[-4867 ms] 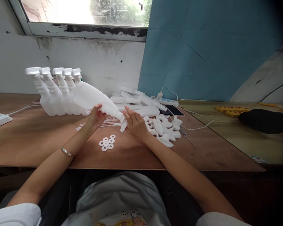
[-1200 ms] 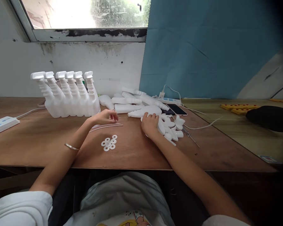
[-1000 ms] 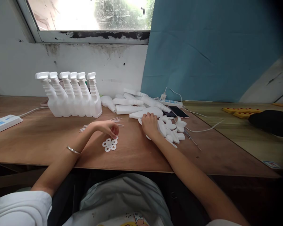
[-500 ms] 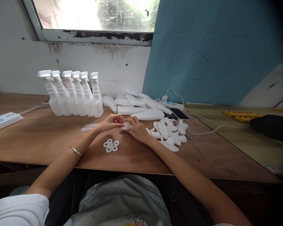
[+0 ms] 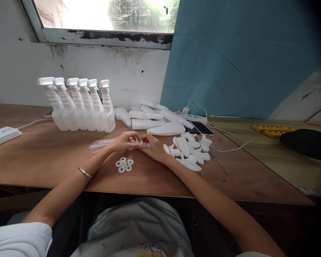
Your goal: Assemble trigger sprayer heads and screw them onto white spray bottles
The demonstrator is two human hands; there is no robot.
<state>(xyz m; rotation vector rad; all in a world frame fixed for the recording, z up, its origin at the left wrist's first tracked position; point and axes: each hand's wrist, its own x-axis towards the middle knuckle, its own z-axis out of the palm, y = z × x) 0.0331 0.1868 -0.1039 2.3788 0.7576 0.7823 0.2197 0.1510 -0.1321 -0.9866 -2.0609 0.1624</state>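
Close together above the table's middle, my left hand [image 5: 127,141] and my right hand [image 5: 155,148] are both closed around a small white spray head [image 5: 146,145]. Fingers cover most of it, and whether a washer sits in it I cannot make out. My left thumb and fingers pinch at its round end; my right fingers wrap the other side. Several flat white washers [image 5: 122,169] lie in a loose group nearer me. Beside my left wrist is a bundle of thin white tubes [image 5: 101,143]. Right of my right hand, white trigger spray heads [image 5: 181,145] lie heaped.
Several white bottles with spray heads [image 5: 80,117] stand in a row at back left. Empty-looking white bottles [image 5: 166,129] lie piled behind my hands. A phone [image 5: 202,128], a screwdriver [image 5: 219,161] and a cable are at right; a power strip [image 5: 4,136] is far left.
My left fingers have shifted around the piece, and its round end, seen more openly before, is now more covered. The whole view has moved slightly; the surrounding items lie as before.
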